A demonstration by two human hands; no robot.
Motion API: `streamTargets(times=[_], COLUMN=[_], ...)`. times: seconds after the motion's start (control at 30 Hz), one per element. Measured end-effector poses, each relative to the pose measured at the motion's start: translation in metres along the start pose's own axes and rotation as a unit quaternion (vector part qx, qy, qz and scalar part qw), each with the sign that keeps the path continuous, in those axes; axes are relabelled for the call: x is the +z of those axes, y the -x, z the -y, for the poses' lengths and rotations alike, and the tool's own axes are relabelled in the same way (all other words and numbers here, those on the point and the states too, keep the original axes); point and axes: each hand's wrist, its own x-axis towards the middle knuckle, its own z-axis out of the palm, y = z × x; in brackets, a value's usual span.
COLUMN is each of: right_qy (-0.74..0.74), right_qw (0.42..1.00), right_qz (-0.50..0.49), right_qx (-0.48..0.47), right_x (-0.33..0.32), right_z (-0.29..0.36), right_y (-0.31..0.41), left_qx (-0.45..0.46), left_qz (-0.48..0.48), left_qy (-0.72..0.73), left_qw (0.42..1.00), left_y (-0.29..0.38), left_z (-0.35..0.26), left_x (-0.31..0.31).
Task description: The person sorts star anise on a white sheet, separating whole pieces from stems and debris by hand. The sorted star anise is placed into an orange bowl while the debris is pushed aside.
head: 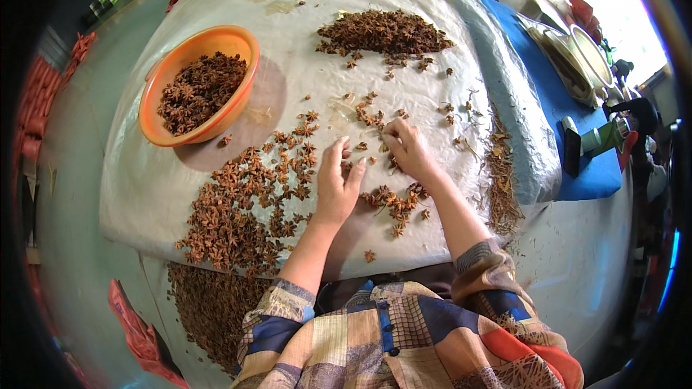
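Both hands are low over a table covered in pale plastic sheeting, among scattered star anise pods. My left hand (339,181) is half curled around a dark pod; whether it grips the pod cannot be told. My right hand (408,148) bends its fingers down to the sheet, its fingertips near a few pods; what lies between them is hidden. Loose star anise (400,202) lies between the forearms, and a wide spread of star anise (232,210) covers the left of the sheet. A darker heap of star anise (384,32) sits at the far side.
An orange plastic basin (251,78) holding star anise stands at the left. Thin stems (500,173) form a strip along the right. Beyond them, a green-and-black device (600,138) rests on a blue surface (594,181). Another star anise pile (208,308) lies below the near left edge.
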Motion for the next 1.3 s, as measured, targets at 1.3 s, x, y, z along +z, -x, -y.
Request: streamTargets(times=[1.3], right_qy=[0.226], right_qw=[0.912], right_qz=[-0.271], right_qx=[0.210], right_x=[-0.118], right_z=[-0.093], right_y=[0.016], left_qx=[0.185], left_qz=[0.118], left_qy=[-0.250], left_qw=[0.943], left_y=[-0.045], left_z=[0.012], left_x=[0.090])
